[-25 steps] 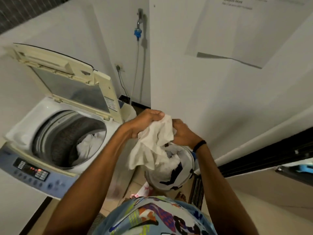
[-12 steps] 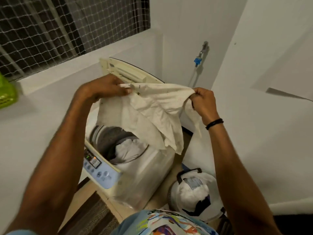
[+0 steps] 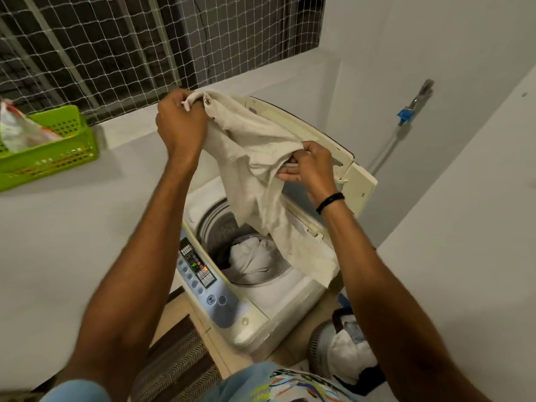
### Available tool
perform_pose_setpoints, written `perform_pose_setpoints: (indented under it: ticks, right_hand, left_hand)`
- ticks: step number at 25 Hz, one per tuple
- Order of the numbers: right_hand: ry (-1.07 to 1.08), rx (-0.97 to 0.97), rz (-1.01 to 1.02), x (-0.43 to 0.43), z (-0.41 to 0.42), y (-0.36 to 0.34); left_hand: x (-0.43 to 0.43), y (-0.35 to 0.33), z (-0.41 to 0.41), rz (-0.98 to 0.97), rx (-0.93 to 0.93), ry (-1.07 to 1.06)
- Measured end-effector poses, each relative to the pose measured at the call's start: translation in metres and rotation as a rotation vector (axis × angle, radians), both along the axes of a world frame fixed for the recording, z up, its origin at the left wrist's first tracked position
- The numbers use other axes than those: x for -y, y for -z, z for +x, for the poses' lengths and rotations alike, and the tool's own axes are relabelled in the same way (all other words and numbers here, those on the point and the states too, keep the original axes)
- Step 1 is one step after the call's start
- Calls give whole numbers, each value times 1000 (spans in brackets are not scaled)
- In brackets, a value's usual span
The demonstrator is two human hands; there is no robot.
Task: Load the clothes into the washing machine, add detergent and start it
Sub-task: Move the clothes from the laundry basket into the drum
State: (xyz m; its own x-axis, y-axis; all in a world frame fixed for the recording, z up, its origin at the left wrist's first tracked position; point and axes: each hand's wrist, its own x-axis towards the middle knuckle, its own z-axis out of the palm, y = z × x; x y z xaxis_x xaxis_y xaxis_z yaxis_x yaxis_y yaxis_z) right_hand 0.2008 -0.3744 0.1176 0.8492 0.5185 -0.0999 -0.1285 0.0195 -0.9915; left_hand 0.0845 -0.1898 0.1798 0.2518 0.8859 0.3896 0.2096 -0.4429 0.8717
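Observation:
A cream garment (image 3: 261, 181) with a metal button hangs spread over the open top-loading washing machine (image 3: 272, 309). My left hand (image 3: 179, 126) grips its upper corner at the buttoned edge. My right hand (image 3: 310, 166) holds the cloth's right side, lower down, fingers tucked into a fold. The lid (image 3: 342, 158) stands raised behind the garment. White clothes (image 3: 249, 261) lie in the drum below. The lit control panel (image 3: 200, 269) faces me on the machine's near-left edge.
A laundry bag (image 3: 345, 352) with white clothes stands on the floor at the lower right. A green basket (image 3: 49, 152) with a plastic packet sits on the ledge at left. A netted window runs above. A tap with blue fitting (image 3: 406, 111) is on the right wall.
The garment came out of the laundry bag and up over the machine. My right hand has shifted from its far corner inward and lower; the view has turned left toward the window.

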Motion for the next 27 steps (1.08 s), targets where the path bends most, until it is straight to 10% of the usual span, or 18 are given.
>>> perform_pose_setpoints:
  ticks: [5, 13, 20, 27]
  right_hand:
    - [-57, 47, -171, -36, 5, 36]
    - [-375, 244, -893, 15, 7, 164]
    - [-24, -209, -595, 137, -1, 208]
    - [143, -555, -812, 325, -14, 340]
  left_hand:
    - [-3, 38, 4, 66, 47, -92]
    - [47, 228, -16, -399, -962, 382]
    - [200, 280, -11, -560, -988, 758]
    - [336, 338, 31, -528, -1214, 979]
